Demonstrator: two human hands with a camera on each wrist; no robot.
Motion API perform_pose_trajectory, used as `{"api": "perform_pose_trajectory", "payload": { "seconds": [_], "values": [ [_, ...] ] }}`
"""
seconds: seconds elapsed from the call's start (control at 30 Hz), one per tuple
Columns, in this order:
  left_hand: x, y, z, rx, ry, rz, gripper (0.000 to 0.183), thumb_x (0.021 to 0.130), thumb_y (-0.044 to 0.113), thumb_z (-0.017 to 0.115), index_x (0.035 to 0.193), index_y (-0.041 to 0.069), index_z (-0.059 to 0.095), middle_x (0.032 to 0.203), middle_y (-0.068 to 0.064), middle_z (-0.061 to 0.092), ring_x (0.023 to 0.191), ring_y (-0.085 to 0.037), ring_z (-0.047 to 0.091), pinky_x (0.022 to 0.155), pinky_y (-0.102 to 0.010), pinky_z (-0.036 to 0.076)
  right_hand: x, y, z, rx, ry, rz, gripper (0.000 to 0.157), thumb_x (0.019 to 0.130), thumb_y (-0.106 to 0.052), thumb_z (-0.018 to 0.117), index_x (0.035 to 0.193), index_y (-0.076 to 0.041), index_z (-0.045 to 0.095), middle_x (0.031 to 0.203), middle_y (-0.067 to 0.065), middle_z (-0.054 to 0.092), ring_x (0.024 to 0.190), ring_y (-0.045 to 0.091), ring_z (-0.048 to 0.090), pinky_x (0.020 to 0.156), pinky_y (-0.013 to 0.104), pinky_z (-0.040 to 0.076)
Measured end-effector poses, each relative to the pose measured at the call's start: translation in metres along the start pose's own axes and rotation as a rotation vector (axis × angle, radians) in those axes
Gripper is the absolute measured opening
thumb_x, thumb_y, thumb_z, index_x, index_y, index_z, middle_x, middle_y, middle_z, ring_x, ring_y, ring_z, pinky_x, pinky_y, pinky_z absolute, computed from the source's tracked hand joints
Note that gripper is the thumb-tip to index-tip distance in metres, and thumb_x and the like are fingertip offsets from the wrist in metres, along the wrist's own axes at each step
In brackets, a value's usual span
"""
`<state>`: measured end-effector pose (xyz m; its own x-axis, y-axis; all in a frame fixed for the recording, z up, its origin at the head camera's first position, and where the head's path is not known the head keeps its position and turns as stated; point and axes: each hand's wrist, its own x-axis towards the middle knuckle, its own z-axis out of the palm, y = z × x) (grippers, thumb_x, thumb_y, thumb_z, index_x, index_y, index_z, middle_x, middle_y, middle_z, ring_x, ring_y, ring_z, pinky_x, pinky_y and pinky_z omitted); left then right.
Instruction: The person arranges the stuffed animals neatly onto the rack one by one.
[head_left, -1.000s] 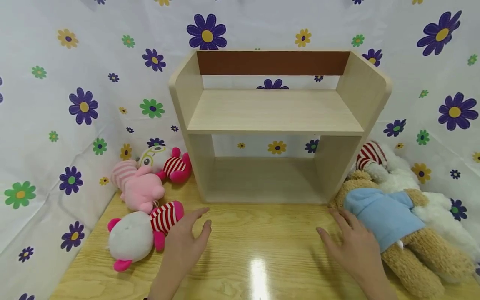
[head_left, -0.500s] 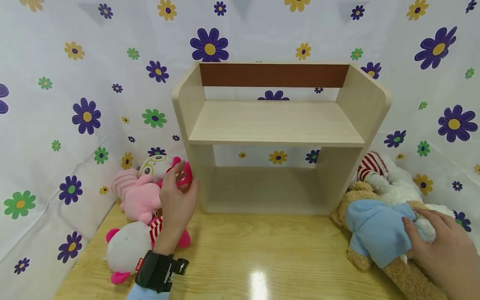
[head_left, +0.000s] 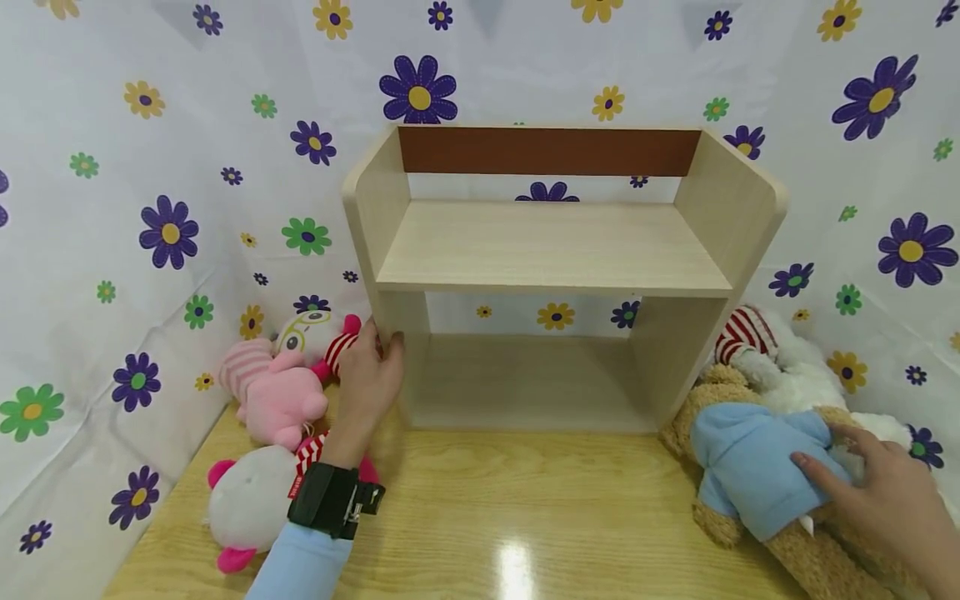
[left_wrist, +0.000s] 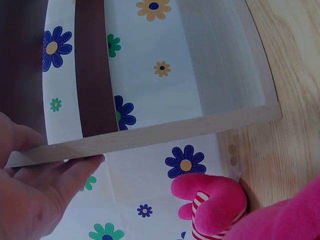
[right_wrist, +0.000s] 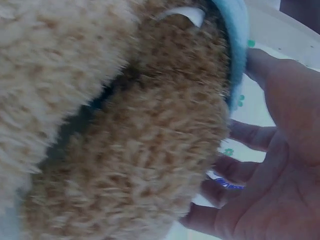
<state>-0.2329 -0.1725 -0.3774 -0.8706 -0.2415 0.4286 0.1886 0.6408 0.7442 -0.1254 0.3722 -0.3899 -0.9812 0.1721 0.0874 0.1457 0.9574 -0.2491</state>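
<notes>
My left hand (head_left: pixel 367 375) holds the left side panel of a two-tier wooden shelf (head_left: pixel 551 250). In the left wrist view the hand (left_wrist: pixel 35 190) has its thumb on the panel's inner face and its fingers along the outer face. A brown teddy bear (head_left: pixel 806 550) in a light blue shirt (head_left: pixel 761 467) lies at the right. Over its side reaches my right hand (head_left: pixel 885 492), the thumb at the shirt. In the right wrist view the hand (right_wrist: pixel 280 165) has spread, fairly straight fingers at the bear's fur; the fingertips are partly hidden.
Left of the shelf lie a pink plush toy (head_left: pixel 281 400), a plush with yellow glasses (head_left: pixel 307 333) and a white-headed plush (head_left: pixel 251 504). A white plush (head_left: pixel 802 367) sits behind the bear. All stand on a wooden table (head_left: pixel 525 500) before a flowered cloth (head_left: pixel 90 250).
Both hands have left the table's middle. The left went up to the shelf's side panel and took hold of it; the right moved right onto the teddy bear. The head view tilted slightly.
</notes>
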Motion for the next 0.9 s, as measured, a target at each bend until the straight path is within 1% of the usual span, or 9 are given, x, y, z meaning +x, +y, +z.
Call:
{"api": "perform_pose_trajectory", "payload": {
  "seconds": [0.13, 0.23, 0.3, 0.37, 0.5, 0.6, 0.7, 0.8, 0.9],
  "values": [
    [-0.003, -0.002, 0.003, 0.020, 0.004, 0.036, 0.035, 0.099, 0.015, 0.058, 0.128, -0.003, 0.061, 0.104, -0.026, 0.074, 0.081, -0.033, 0.063, 0.071, -0.043, 0.049, -0.004, 0.002, 0.001, 0.031, -0.033, 0.019, 0.072, 0.096, -0.051, 0.065, 0.109, 0.018, 0.048, 0.102, 0.045, 0.049, 0.096, 0.056, 0.047, 0.077, 0.061, 0.046],
    [-0.005, -0.004, 0.005, 0.026, 0.022, 0.076, 0.031, 0.098, 0.012, 0.059, 0.123, -0.006, 0.062, 0.098, -0.027, 0.074, 0.077, -0.034, 0.064, 0.068, -0.044, 0.050, -0.004, 0.004, 0.001, 0.046, -0.163, 0.051, 0.075, 0.096, -0.057, 0.062, 0.105, 0.015, 0.046, 0.098, 0.042, 0.051, 0.095, 0.054, 0.053, 0.075, 0.056, 0.049],
    [-0.006, -0.004, 0.005, 0.028, 0.032, 0.090, 0.030, 0.098, 0.011, 0.060, 0.122, -0.007, 0.062, 0.097, -0.027, 0.074, 0.077, -0.035, 0.065, 0.068, -0.045, 0.051, -0.003, 0.004, 0.001, 0.036, -0.266, 0.055, 0.084, 0.095, -0.062, 0.060, 0.110, 0.020, 0.045, 0.099, 0.044, 0.056, 0.093, 0.054, 0.060, 0.076, 0.055, 0.053],
    [-0.006, -0.004, 0.005, 0.020, 0.036, 0.093, 0.030, 0.097, 0.010, 0.060, 0.123, -0.007, 0.062, 0.101, -0.028, 0.074, 0.081, -0.037, 0.068, 0.070, -0.049, 0.053, -0.001, 0.003, 0.001, 0.025, -0.372, 0.056, 0.096, 0.096, -0.066, 0.055, 0.119, 0.026, 0.041, 0.111, 0.050, 0.054, 0.100, 0.059, 0.061, 0.079, 0.057, 0.055],
    [-0.005, -0.004, 0.005, 0.005, 0.024, 0.081, 0.033, 0.097, 0.010, 0.061, 0.126, -0.006, 0.061, 0.111, -0.029, 0.073, 0.092, -0.041, 0.071, 0.077, -0.055, 0.056, 0.002, 0.000, 0.002, -0.001, -0.466, 0.022, 0.111, 0.096, -0.069, 0.052, 0.133, 0.033, 0.031, 0.125, 0.055, 0.046, 0.111, 0.066, 0.055, 0.085, 0.062, 0.053],
    [-0.005, -0.004, 0.006, -0.002, 0.008, 0.068, 0.033, 0.098, 0.011, 0.060, 0.126, -0.005, 0.061, 0.115, -0.029, 0.072, 0.094, -0.041, 0.071, 0.079, -0.056, 0.056, 0.001, -0.002, 0.001, 0.000, -0.456, 0.028, 0.111, 0.094, -0.065, 0.058, 0.133, 0.035, 0.032, 0.129, 0.055, 0.044, 0.112, 0.066, 0.054, 0.086, 0.062, 0.053],
    [-0.006, -0.003, 0.007, -0.005, -0.001, 0.065, 0.031, 0.099, 0.010, 0.059, 0.126, -0.005, 0.062, 0.113, -0.028, 0.073, 0.089, -0.039, 0.071, 0.073, -0.051, 0.056, -0.004, -0.003, -0.002, 0.036, -0.394, 0.100, 0.101, 0.091, -0.057, 0.067, 0.134, 0.030, 0.038, 0.132, 0.052, 0.045, 0.112, 0.064, 0.054, 0.085, 0.061, 0.054],
    [-0.006, -0.001, 0.010, 0.005, 0.014, 0.079, 0.028, 0.097, 0.009, 0.059, 0.120, -0.006, 0.063, 0.103, -0.027, 0.074, 0.083, -0.038, 0.070, 0.070, -0.049, 0.053, -0.012, -0.005, -0.007, 0.114, -0.293, 0.244, 0.092, 0.090, -0.047, 0.071, 0.138, 0.025, 0.039, 0.135, 0.050, 0.042, 0.115, 0.063, 0.051, 0.088, 0.062, 0.052],
    [-0.005, -0.001, 0.011, 0.005, 0.026, 0.096, 0.026, 0.096, 0.008, 0.060, 0.118, -0.006, 0.064, 0.102, -0.028, 0.074, 0.084, -0.039, 0.070, 0.071, -0.051, 0.054, -0.020, -0.015, -0.016, 0.320, -0.142, 0.423, 0.084, 0.096, -0.035, 0.067, 0.148, 0.020, 0.029, 0.147, 0.047, 0.032, 0.128, 0.062, 0.043, 0.099, 0.065, 0.047]
  ]
}}
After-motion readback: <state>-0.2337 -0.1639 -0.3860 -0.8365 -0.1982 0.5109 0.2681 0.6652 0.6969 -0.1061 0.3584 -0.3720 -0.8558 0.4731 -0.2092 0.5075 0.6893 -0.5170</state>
